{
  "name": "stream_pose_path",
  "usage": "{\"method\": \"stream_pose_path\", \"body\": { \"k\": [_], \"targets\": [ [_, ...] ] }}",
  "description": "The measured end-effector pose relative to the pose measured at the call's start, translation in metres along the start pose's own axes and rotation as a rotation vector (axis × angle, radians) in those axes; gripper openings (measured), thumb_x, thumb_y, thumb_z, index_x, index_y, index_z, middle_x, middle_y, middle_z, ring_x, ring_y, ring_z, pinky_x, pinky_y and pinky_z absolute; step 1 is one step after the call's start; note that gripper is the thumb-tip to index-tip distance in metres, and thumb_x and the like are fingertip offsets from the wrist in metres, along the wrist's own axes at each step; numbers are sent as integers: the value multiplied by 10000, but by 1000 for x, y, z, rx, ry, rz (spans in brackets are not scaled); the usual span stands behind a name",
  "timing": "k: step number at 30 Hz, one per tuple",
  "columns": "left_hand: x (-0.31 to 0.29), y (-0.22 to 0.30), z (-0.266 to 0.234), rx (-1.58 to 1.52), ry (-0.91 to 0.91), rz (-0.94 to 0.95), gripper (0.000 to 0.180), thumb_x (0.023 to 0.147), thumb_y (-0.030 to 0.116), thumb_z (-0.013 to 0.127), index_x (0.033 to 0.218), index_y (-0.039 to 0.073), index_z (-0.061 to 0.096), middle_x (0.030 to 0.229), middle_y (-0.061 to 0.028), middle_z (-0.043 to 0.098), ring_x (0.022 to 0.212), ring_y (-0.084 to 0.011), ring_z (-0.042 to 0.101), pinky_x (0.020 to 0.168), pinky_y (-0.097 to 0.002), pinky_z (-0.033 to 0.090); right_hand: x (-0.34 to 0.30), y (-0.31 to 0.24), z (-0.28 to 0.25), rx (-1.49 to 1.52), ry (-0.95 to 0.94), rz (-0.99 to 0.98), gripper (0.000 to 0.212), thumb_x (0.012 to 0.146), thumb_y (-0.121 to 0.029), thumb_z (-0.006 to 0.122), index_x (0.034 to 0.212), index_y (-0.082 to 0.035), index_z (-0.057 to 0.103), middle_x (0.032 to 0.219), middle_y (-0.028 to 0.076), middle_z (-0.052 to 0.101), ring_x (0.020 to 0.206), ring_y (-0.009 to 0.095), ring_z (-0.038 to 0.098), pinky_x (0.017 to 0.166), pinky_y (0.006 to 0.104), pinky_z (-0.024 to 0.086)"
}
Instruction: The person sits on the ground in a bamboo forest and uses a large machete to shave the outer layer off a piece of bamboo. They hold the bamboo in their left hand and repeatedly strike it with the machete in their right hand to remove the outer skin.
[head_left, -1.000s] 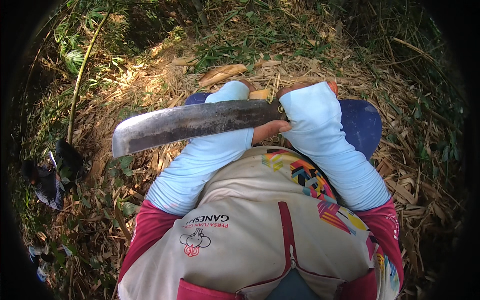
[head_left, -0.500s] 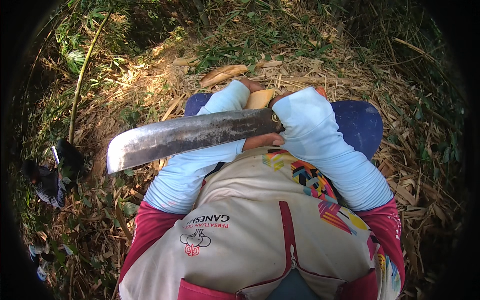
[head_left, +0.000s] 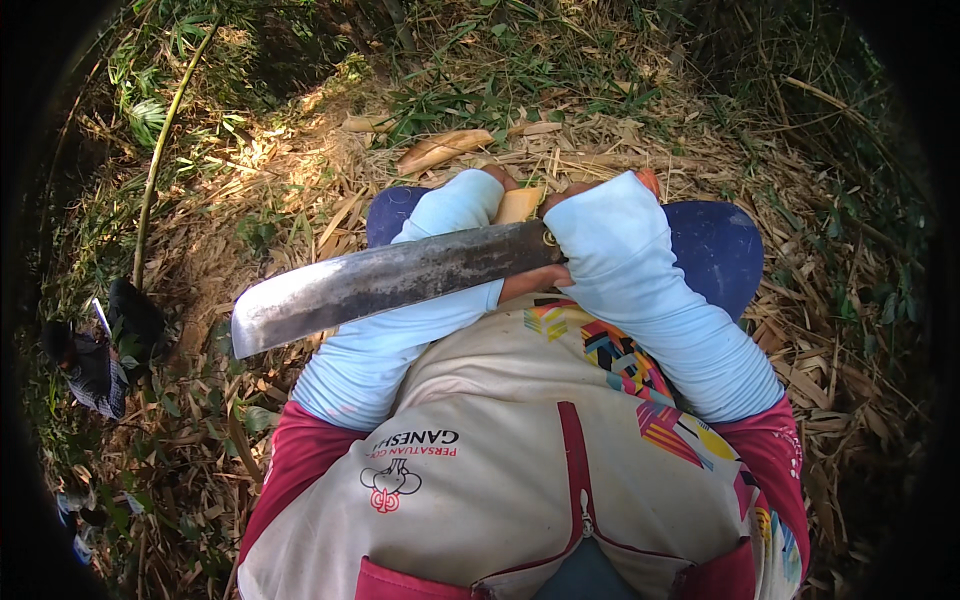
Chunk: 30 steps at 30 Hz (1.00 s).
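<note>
Machete (head_left: 390, 280), blade leftward from right hand (head_left: 607, 212) wrapped around its base, over left hand (head_left: 465, 203) gripping pale wood (head_left: 518, 205).

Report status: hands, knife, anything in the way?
Right hand gripping big knife, blade pointing left. Left hand at pale wood piece, grip partly hidden. Blade in front, blocking view of left hand's middle.
</note>
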<state>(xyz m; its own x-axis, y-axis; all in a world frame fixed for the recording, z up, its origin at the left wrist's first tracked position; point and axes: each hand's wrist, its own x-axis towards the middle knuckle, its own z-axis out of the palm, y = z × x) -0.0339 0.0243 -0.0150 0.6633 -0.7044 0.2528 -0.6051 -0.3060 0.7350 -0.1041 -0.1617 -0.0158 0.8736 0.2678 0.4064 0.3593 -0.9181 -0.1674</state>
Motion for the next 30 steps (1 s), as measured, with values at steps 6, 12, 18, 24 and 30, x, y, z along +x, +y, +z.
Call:
{"method": "stream_pose_path", "body": {
  "k": [6,12,18,24,30],
  "targets": [
    [2,3,-3,73,28,-50,661,620,472,948,952,8,615,766,-123,659,694,-259,693,616,-357,534,0,0,0,31,-1,29,221,721,-282,722,858,-115,671,666,77,641,654,292,674,591,436,496],
    [-3,2,-3,178,70,13,645,612,500,943,881,17,609,730,-104,664,644,-239,686,590,-347,529,1,-4,0,-38,-25,48,229,701,-287,734,831,-108,672,659,80,640,655,295,676,602,435,499],
    [-2,13,-7,127,36,-109,667,602,488,948,911,-2,617,769,-111,651,701,-226,668,626,-342,520,-1,0,2,82,39,34,219,667,-278,735,783,-107,665,670,103,640,659,319,670,603,443,497],
    [-6,11,-4,87,49,-159,718,564,462,973,968,-7,608,788,-80,614,746,-174,614,677,-321,501,-1,-3,-3,106,28,45,224,648,-227,771,785,-85,665,690,114,649,679,335,673,618,452,508],
    [-9,7,-1,-17,87,-31,712,627,455,949,1028,-20,601,752,-129,617,696,-273,651,620,-368,507,2,-5,-8,125,-98,56,242,668,-229,800,829,-87,688,734,125,671,729,337,688,641,446,526]
  ]
}}
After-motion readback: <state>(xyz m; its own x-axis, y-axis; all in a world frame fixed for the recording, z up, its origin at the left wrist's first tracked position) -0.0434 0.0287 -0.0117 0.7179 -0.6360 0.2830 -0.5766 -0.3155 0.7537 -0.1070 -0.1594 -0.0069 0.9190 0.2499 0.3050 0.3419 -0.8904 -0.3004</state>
